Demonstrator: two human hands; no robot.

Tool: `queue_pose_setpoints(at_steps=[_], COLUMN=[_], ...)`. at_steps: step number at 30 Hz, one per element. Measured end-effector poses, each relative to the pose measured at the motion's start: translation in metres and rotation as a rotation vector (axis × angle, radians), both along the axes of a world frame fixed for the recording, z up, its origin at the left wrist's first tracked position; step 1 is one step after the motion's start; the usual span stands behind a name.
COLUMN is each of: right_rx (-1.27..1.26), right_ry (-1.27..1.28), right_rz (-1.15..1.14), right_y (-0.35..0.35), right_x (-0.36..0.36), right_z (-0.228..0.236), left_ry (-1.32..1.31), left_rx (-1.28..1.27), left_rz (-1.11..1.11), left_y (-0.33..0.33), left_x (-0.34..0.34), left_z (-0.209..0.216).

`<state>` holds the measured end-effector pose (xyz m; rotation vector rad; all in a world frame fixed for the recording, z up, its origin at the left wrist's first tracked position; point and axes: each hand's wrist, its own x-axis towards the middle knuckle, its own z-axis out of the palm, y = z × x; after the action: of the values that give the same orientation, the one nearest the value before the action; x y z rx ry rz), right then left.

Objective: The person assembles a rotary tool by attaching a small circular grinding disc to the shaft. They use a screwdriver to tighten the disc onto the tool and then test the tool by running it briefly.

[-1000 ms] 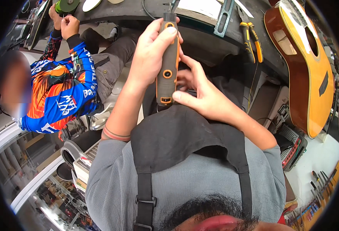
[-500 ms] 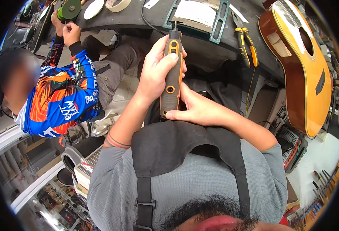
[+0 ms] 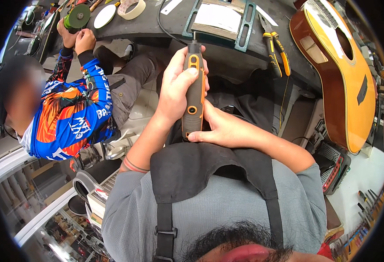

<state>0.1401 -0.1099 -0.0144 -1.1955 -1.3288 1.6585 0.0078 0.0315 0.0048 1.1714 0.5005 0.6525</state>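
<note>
A black and orange cordless rotary tool (image 3: 195, 94) points away from me, just short of the workbench's near edge. My left hand (image 3: 173, 83) wraps around its upper body, with the thumb resting on the controls. At the butt end, my right hand (image 3: 216, 124) supports the tool, its thumb pressed on the rear and its other fingers hidden behind. A thin dark shaft sticks out of the nose; what is fitted there is too small to tell. Beyond the nose lies a green metal frame (image 3: 243, 28) around a white-topped block (image 3: 218, 18).
Yellow-black pliers (image 3: 271, 48) overhang the bench (image 3: 174, 40) edge. An acoustic guitar (image 3: 353, 94) stands at the right. At the left, a co-worker (image 3: 76, 109) holds a green angle grinder (image 3: 77, 17). A white disc (image 3: 104, 16) and tape roll (image 3: 131, 8) lie nearby.
The rotary tool has come slightly down and left in view, its nose drawing back from the green frame. Both my hands keep their grip.
</note>
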Motion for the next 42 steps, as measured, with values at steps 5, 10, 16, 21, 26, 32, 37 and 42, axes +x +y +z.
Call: queue_pose_setpoints(at_steps=[5,10,16,21,26,32,37,42], right_rx=[0.011,0.012,0.003,0.014,0.023,-0.001,0.109,0.271], right_ry=[-0.038,-0.069,-0.082,-0.113,-0.118,-0.11,-0.222,-0.377], right_rz=[0.011,0.019,0.041,0.043,0.039,0.057,0.033,-0.049], right_y=[-0.002,-0.002,-0.002,-0.002,-0.003,-0.001,0.0,0.006], right_x=[0.0,0.002,0.002,0.002,0.001,0.003,-0.001,-0.001], right_z=[-0.003,0.006,0.002,0.004,0.0,0.007,0.011,0.004], left_ry=[0.034,0.049,0.053,0.066,0.064,0.047,-0.129,-0.226], left_rx=[0.013,0.03,0.056,0.065,0.064,0.058,0.06,0.142], left_rz=[-0.007,0.007,0.005,0.008,0.004,-0.006,-0.077,-0.117], left_y=[-0.001,-0.004,-0.006,-0.006,-0.007,-0.007,-0.006,-0.002], left_x=[0.0,-0.002,-0.003,-0.004,-0.004,-0.005,-0.011,-0.014], left_z=[0.004,0.004,0.005,0.006,0.008,0.007,0.01,0.012])
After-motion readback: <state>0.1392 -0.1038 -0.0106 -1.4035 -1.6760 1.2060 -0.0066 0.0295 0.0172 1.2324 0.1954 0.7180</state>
